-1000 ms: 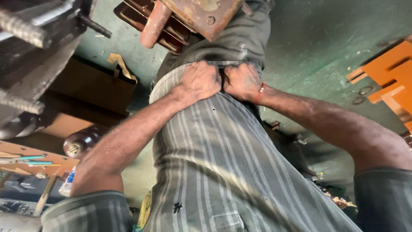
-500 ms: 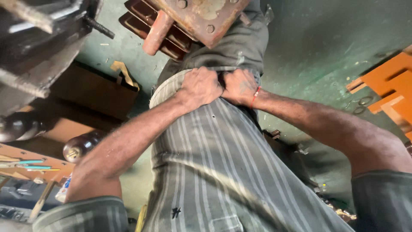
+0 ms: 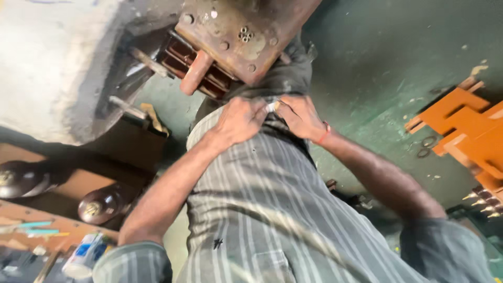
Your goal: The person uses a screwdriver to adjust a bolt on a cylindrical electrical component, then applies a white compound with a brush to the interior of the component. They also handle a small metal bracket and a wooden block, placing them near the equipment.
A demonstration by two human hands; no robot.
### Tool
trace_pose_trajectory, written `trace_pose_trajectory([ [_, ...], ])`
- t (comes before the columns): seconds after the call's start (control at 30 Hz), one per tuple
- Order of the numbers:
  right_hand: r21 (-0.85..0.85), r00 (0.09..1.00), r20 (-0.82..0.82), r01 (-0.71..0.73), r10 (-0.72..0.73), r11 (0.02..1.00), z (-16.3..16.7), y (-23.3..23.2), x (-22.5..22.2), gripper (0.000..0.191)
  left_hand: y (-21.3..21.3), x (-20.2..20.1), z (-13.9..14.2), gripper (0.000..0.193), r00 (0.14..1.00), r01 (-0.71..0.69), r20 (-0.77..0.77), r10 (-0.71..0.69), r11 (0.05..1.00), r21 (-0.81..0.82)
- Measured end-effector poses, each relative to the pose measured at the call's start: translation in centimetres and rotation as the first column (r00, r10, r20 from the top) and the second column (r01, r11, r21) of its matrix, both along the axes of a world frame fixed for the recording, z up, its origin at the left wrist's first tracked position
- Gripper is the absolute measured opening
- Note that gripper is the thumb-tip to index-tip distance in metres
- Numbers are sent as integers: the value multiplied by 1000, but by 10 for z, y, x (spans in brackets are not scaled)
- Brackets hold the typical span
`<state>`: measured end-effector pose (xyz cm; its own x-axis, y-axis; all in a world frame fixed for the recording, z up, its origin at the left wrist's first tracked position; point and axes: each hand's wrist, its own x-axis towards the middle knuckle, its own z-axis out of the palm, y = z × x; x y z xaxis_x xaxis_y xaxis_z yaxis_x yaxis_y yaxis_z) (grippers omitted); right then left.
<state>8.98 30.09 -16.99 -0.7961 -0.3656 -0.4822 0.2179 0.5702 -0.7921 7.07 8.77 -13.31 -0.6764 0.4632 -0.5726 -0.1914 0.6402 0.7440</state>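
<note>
Down at the waist, the left hand (image 3: 238, 121) and right hand (image 3: 299, 116) meet on the hem of the striped shirt (image 3: 262, 209), each grip pinching a small white piece (image 3: 271, 107) just below the rusty metal block (image 3: 246, 34).
</note>
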Motion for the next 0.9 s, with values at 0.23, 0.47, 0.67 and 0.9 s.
trace_pose_trajectory([
  [0.23,-155,859,201,502,-471,851,49,37,-25,26,-28,6,52,17,933,-223,-195,303,911,348],
  [0.47,-89,980,-1,200,-201,976,88,25,-10,31,-38,22,74,24,896,-308,-107,430,777,549],
  [0.67,-552,916,338,378,-215,743,122,20,16,32,-31,34,85,34,889,-411,102,446,682,605],
  [0.9,-619,886,444,412,-134,669,121,42,12,32,-19,42,85,41,763,-640,483,429,399,657],
])
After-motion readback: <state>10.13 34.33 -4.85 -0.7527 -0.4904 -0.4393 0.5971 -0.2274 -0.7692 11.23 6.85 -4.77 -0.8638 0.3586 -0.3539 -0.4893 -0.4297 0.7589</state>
